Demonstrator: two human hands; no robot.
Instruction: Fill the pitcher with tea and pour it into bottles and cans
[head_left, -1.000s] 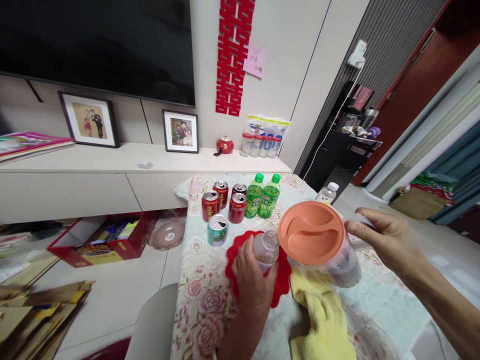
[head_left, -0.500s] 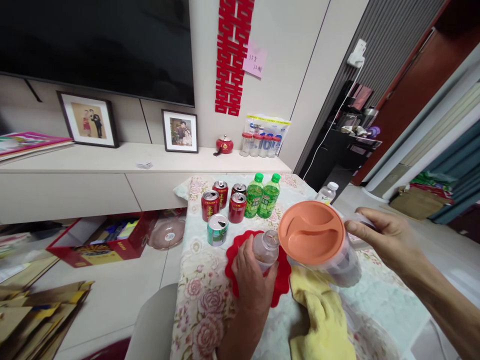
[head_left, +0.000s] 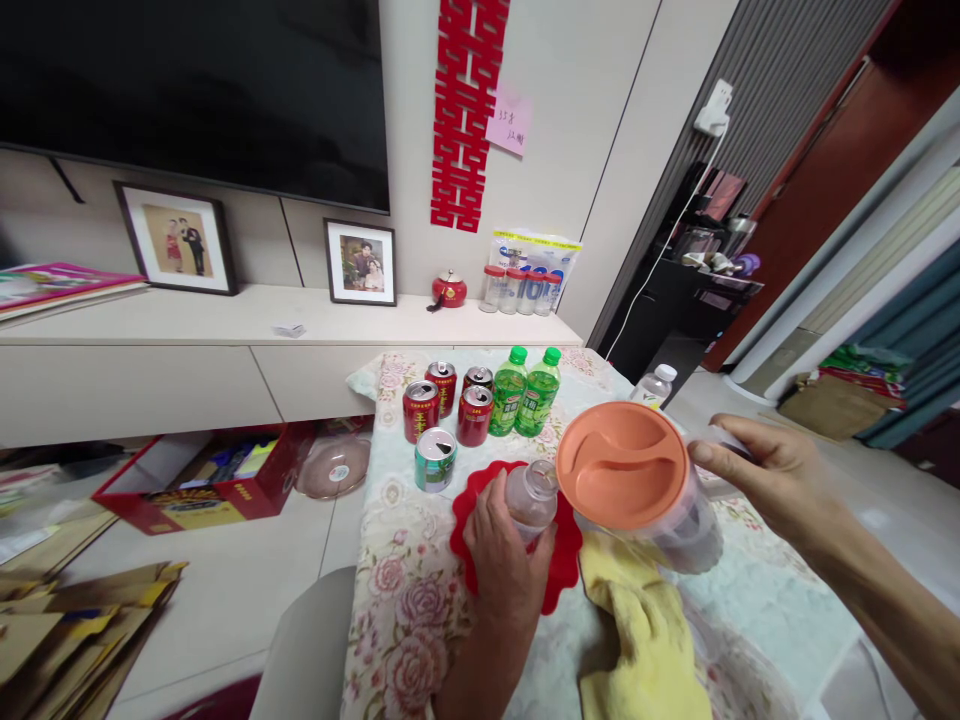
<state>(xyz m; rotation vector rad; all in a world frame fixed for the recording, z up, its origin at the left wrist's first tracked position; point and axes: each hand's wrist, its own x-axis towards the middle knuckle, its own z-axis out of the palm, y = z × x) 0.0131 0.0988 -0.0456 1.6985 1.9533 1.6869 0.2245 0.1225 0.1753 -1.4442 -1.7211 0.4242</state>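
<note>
My left hand (head_left: 510,545) is closed around a clear, uncapped bottle (head_left: 534,497), which stands over a red scalloped mat (head_left: 564,570). In my right hand (head_left: 765,460) is the handle of a clear pitcher with an orange lid (head_left: 624,466). The pitcher is tilted toward the bottle, its lid edge right beside the bottle mouth. Whether liquid flows between them I cannot tell. Below the pitcher lies a crumpled yellow cloth (head_left: 649,630).
Beyond the mat stand several red cans (head_left: 421,412), a teal can (head_left: 436,460) and two green bottles (head_left: 510,392). A white-capped bottle (head_left: 654,386) is behind the pitcher. The flowered tablecloth (head_left: 420,610) reaches the table's left edge, near a grey chair (head_left: 307,650).
</note>
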